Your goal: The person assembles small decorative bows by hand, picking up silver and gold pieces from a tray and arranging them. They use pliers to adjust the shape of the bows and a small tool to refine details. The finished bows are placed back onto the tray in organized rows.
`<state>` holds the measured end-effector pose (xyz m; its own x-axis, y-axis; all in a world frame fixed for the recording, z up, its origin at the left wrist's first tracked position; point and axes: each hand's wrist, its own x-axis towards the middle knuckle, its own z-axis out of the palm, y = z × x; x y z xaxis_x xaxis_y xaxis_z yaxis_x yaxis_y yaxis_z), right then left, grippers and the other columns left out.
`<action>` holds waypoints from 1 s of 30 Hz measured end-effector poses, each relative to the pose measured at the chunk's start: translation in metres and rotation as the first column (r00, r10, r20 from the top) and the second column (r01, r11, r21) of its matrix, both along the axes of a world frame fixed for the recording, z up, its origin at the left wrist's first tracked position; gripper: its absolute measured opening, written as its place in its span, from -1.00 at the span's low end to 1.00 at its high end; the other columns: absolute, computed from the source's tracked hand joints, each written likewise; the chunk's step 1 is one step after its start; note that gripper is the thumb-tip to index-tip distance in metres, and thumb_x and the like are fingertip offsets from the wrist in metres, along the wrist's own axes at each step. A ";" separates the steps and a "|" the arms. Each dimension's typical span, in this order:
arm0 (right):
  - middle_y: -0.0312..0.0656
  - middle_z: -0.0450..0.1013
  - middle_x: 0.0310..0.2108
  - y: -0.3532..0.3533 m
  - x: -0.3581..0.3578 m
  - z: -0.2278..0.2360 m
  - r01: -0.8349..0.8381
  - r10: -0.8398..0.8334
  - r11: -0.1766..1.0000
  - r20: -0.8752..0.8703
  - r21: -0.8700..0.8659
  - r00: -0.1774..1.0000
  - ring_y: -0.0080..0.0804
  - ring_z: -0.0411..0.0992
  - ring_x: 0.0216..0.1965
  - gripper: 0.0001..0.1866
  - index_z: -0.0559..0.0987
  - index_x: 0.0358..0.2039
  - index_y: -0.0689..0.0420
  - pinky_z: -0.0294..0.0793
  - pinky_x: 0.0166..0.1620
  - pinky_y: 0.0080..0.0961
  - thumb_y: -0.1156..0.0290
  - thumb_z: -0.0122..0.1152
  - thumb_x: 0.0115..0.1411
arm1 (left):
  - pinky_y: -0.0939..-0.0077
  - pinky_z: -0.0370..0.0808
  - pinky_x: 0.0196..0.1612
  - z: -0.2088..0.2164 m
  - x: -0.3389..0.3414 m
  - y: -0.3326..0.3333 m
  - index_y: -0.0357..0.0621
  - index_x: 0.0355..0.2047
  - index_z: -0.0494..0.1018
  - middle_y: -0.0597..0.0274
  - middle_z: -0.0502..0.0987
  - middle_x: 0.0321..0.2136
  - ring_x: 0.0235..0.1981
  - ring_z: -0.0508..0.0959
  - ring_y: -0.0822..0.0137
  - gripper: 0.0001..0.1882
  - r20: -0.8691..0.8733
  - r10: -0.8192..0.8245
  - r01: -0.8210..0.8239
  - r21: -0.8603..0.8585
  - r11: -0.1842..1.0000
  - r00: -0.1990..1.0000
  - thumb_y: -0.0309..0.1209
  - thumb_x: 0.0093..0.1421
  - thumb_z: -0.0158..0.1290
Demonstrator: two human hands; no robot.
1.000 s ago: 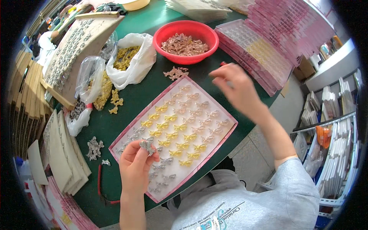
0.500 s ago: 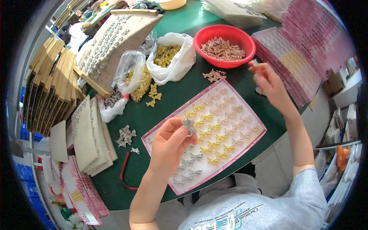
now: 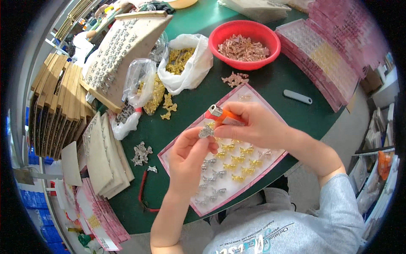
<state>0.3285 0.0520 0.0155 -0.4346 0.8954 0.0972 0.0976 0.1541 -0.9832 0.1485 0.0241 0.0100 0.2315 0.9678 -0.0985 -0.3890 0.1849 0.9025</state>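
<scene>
My left hand (image 3: 186, 154) pinches a small silver bow-shaped ornament (image 3: 206, 131) between thumb and fingertips, above the pink-edged board (image 3: 163, 158). Right beside it, my right hand (image 3: 258, 125) grips an orange lighter (image 3: 229, 117), its metal top turned toward the ornament. No flame can be made out. Rows of silver bows (image 3: 219, 174), gold bows (image 3: 238, 159) and rose-coloured bows lie on the board's white face. My right hand and forearm hide many of the rose ones.
Behind the board stand a red bowl (image 3: 215, 53) of rose pieces and a white plastic bag (image 3: 201, 70) of gold ones. Loose silver bows (image 3: 141, 153) and a red-handled tool (image 3: 142, 190) lie left. A grey bar (image 3: 297, 97) and stacked pink boards (image 3: 311, 74) are right.
My right hand has come from the far right to the middle with the lighter, beside the ornament. The grey bar it partly covered now shows fully. My left hand keeps its pinch.
</scene>
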 end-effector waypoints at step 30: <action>-0.41 0.22 -0.64 -0.005 -0.018 0.006 0.053 -0.099 0.965 -0.173 -0.256 0.980 -0.71 0.14 -0.58 -0.55 0.42 -0.56 0.18 0.13 -0.53 -0.70 0.05 -0.18 0.20 | 0.60 0.44 -0.38 0.013 -0.003 0.010 -0.32 -0.33 0.36 0.18 0.44 -0.47 -0.45 0.47 0.42 -0.86 -0.119 0.290 -0.262 0.211 0.942 0.949 -0.62 0.05 -0.05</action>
